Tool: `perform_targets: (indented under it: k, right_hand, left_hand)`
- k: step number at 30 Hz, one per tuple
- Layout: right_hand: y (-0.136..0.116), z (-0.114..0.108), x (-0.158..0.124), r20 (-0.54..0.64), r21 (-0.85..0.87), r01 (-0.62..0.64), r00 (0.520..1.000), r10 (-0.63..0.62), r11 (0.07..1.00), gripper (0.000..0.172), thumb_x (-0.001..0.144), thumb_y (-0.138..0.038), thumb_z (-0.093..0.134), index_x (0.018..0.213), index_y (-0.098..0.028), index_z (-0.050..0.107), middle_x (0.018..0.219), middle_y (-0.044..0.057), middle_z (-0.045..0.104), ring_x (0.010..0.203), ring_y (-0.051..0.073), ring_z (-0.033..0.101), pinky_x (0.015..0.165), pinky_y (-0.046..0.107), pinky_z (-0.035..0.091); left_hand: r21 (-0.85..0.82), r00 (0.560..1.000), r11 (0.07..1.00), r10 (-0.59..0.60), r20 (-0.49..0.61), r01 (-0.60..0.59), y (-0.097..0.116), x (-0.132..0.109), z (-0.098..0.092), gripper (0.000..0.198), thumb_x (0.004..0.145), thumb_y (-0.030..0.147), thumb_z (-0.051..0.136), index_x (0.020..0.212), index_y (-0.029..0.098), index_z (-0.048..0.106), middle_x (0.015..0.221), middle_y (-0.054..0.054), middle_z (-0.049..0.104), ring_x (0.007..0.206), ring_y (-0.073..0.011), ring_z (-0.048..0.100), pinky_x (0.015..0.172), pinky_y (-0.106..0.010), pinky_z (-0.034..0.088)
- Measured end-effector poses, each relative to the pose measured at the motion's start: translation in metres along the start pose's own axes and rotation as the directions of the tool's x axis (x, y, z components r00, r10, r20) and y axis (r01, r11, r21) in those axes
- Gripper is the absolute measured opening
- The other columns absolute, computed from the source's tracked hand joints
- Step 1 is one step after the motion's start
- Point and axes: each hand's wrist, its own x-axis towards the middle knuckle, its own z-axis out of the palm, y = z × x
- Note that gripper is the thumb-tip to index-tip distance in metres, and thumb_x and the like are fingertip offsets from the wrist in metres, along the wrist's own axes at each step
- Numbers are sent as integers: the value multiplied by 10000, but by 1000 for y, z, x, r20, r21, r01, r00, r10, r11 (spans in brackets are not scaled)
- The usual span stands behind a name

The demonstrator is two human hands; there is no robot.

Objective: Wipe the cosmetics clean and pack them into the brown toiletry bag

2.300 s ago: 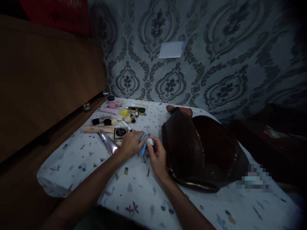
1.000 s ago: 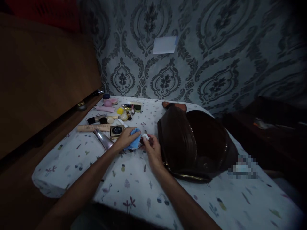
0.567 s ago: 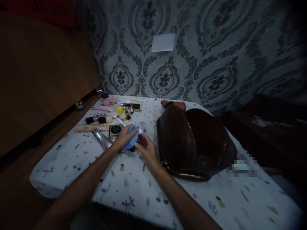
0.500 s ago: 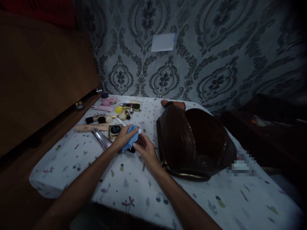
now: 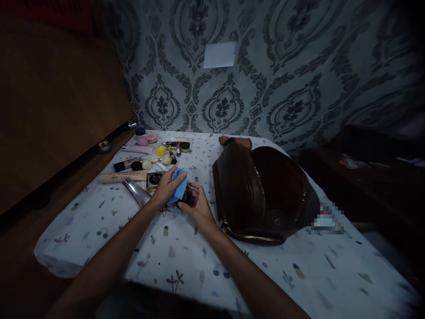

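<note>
My left hand [image 5: 168,186] is closed on a blue cloth [image 5: 179,184], pressing it against a small dark, shiny bottle [image 5: 188,195]. The fingers of my right hand [image 5: 198,204] grip that bottle from the right side. Cloth and fingers hide much of the bottle, its top included. Just left of my left hand lie a square compact with a dark round centre [image 5: 154,178] and a silvery tube [image 5: 137,192]. A long beige tube [image 5: 114,177] lies beyond them.
Cosmetics spread over the far left of the patterned cloth [image 5: 99,230]: a pink tube [image 5: 137,149], a yellow item [image 5: 160,151], a green-lidded jar [image 5: 185,146] and several others. A large brown leather bag [image 5: 237,195] gapes open on the right. Wallpaper rises behind; a wooden panel [image 5: 59,97] stands left.
The cloth has shifted up over the bottle's top, covering the white cap that showed before. Both hands stay together on the bottle. The whole view has shifted slightly.
</note>
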Motion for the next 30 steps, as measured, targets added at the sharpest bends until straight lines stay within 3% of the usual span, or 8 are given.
perform_targets:
  k: [5, 10, 14, 18, 22, 30]
  right_hand:
    - [-3, -2, 3, -13, 71, -39, 999, 40, 997, 520, 633, -279, 794, 1107, -261, 581, 1083, 40, 731, 992, 242, 690, 893, 408, 568]
    - [-8, 0, 4, -57, 122, -21, 998, 28, 992, 431, 655, -318, 778, 1074, -260, 697, 1177, 27, 740, 1165, 268, 644, 1043, 443, 497]
    - [-14, 3, 2, -47, 222, -64, 996, 76, 973, 417, 654, -345, 795, 1056, -251, 737, 1215, 28, 734, 1200, 282, 635, 1081, 467, 473]
    - [-14, 1, 3, -44, 283, -109, 991, 127, 953, 448, 656, -365, 816, 1078, -256, 708, 1179, 37, 743, 1086, 256, 686, 946, 427, 560]
    - [-11, -3, 4, -56, 344, -120, 987, 148, 931, 384, 680, -395, 822, 996, -263, 647, 963, 20, 768, 839, 225, 715, 792, 436, 604]
    - [-9, -6, 7, 49, 450, -183, 982, 181, 874, 258, 753, -423, 769, 901, -246, 653, 968, 28, 759, 835, 222, 715, 812, 443, 595]
  left_hand:
    - [-87, 997, 996, -15, -71, 9, -2, 3, -1, 411, 765, 566, 692, 782, 193, 519, 711, 45, 466, 648, -107, 452, 602, -217, 400]
    - [-158, 996, 986, -61, -60, 51, -3, 4, -2, 414, 736, 566, 722, 802, 172, 612, 709, 36, 540, 641, -107, 494, 604, -221, 414]
    - [-256, 989, 958, -142, -34, 128, -3, 4, -1, 500, 690, 578, 765, 946, 152, 705, 736, 10, 631, 655, -124, 565, 625, -234, 457]
    - [-370, 979, 911, -202, -21, 180, -4, 3, -2, 541, 665, 572, 794, 994, 149, 715, 779, -10, 676, 667, -130, 605, 637, -236, 489]
    - [-423, 973, 881, -231, 4, 211, -4, 3, -3, 557, 637, 557, 822, 1000, 152, 703, 740, 7, 656, 604, -108, 579, 569, -213, 469]
    - [-494, 977, 843, -201, 77, 212, -1, 2, -3, 568, 656, 566, 821, 1013, 148, 679, 819, -32, 699, 640, -131, 634, 582, -228, 516]
